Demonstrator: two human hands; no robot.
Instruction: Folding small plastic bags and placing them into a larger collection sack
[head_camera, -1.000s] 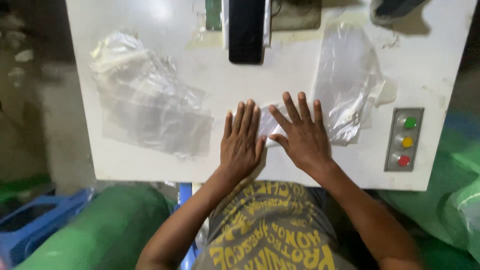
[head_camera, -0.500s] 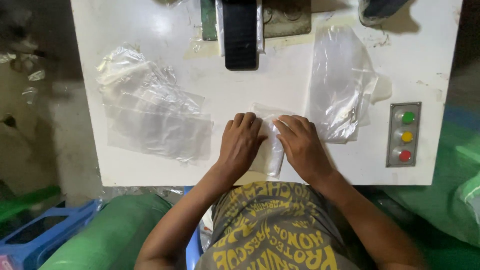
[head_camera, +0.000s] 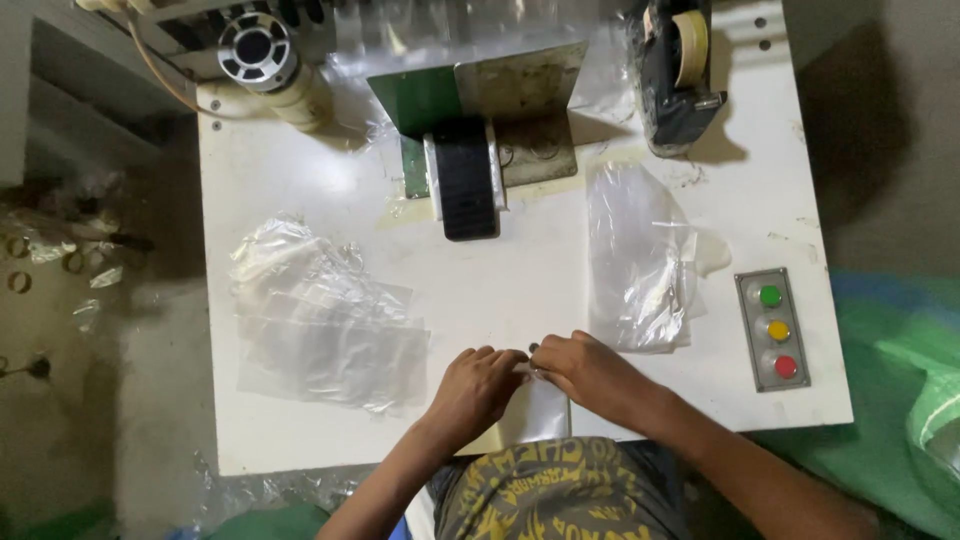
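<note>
— What are the fingers doing?

— The fingers (head_camera: 497, 358) of the left hand (head_camera: 478, 385) are curling down and the right hand (head_camera: 585, 368) is curling in toward them, the two sets of fingertips meeting at the top edge of a small clear plastic bag (head_camera: 535, 410). Both hands are pinching that edge closed between them, so neither is lying flat or open.

— And where is the bag lying relative to them?

— It is lying flat just below the fingertips, between the two wrists, at the near edge of the white tabletop (head_camera: 520, 280) and right in front of the person's body.

— What is sitting around the hands?

— Left of the left hand, a loose pile of clear bags (head_camera: 325, 320) is spreading across the tabletop. Just beside the right hand, another stack of clear bags (head_camera: 640, 260) is lying lengthwise. Further right, a grey panel with green, yellow and red buttons (head_camera: 775, 328) is sitting near the tabletop's edge. At the far side, a machine with a black belt roller (head_camera: 467, 190) is standing, with a tape dispenser (head_camera: 675, 70) well apart to its right.
</note>
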